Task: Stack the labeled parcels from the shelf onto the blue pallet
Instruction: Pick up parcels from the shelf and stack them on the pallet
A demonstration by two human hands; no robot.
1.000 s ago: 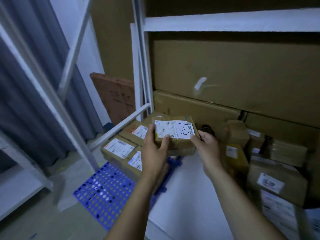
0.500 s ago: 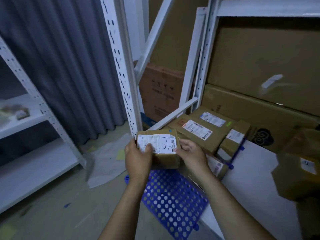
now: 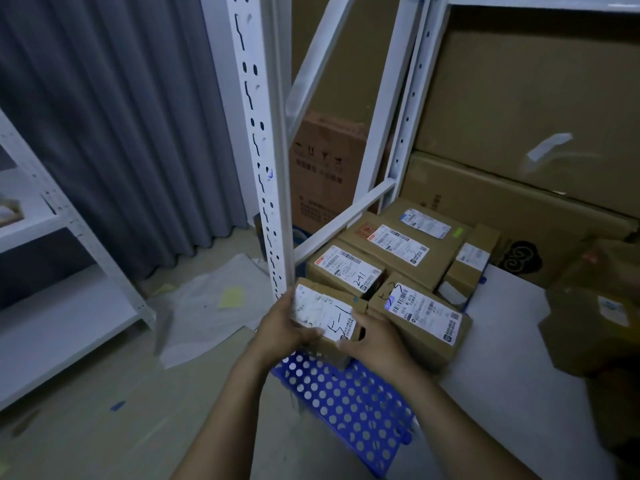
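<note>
Lowered since half a second ago, the held parcel now hangs tilted over the near-left corner of the blue pallet, just beside a labelled parcel on its right (whether it touches the pallet, I cannot tell). Around it, from the biggest down: a grey curtain fills the left, and large brown cartons stand in the shelving at the right rear. A white slotted shelf post rises straight ahead, its foot just behind the held parcel's far-left corner, the nearest thing in the way. Loose white paper lies on the floor left of the post. More labelled parcels lie packed together on the pallet behind the held one. The left hand grips its left end, thumb on the label; the fingers of the right hand curl round its near-right corner
</note>
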